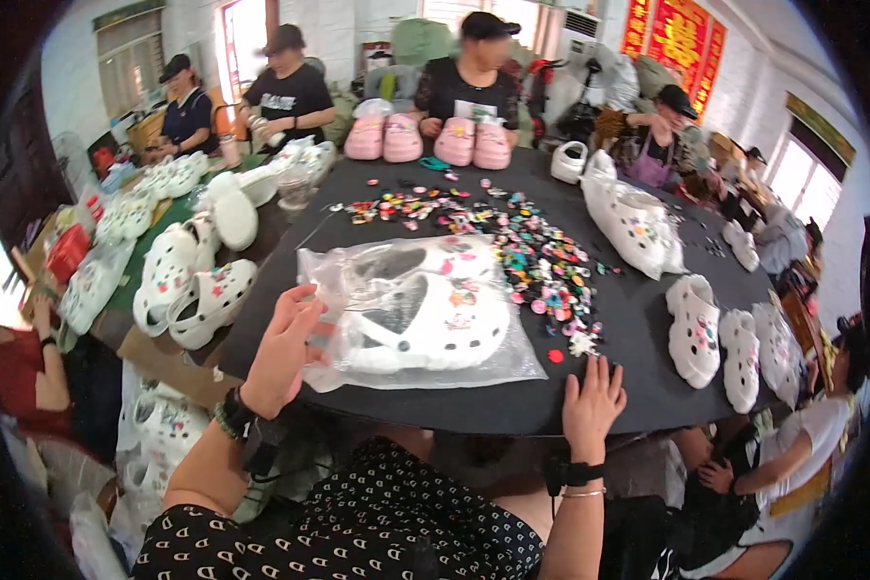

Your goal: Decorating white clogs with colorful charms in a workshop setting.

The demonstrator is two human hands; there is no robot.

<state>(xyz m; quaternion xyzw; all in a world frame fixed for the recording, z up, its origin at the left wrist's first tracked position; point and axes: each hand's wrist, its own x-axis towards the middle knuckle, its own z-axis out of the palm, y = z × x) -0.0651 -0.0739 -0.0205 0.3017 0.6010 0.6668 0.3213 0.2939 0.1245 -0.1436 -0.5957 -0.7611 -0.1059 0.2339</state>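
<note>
A clear plastic bag (pixel 527 362) lies on the black table in front of me, with a pair of white clogs (pixel 435 329) inside it. Colourful charms show on the clogs through the film. My left hand (pixel 285 353) grips the bag's left edge, some of its fingers behind the film. To the right of the bag, my right hand (pixel 594 401) rests on the table near its front edge, fingers apart and holding nothing. Just beyond its fingertips are a white flower-shaped charm (pixel 582 343) and a red charm (pixel 556 357).
Loose shoe charms (pixel 541 261) spread over the middle of the black table (pixel 628 387). Pink clogs (pixel 454 142) stand at the far edge, before a person (pixel 469 87). White clogs (pixel 694 329) stand at right, beyond them a bagged pair (pixel 633 217). More white clogs (pixel 213 300) crowd the left.
</note>
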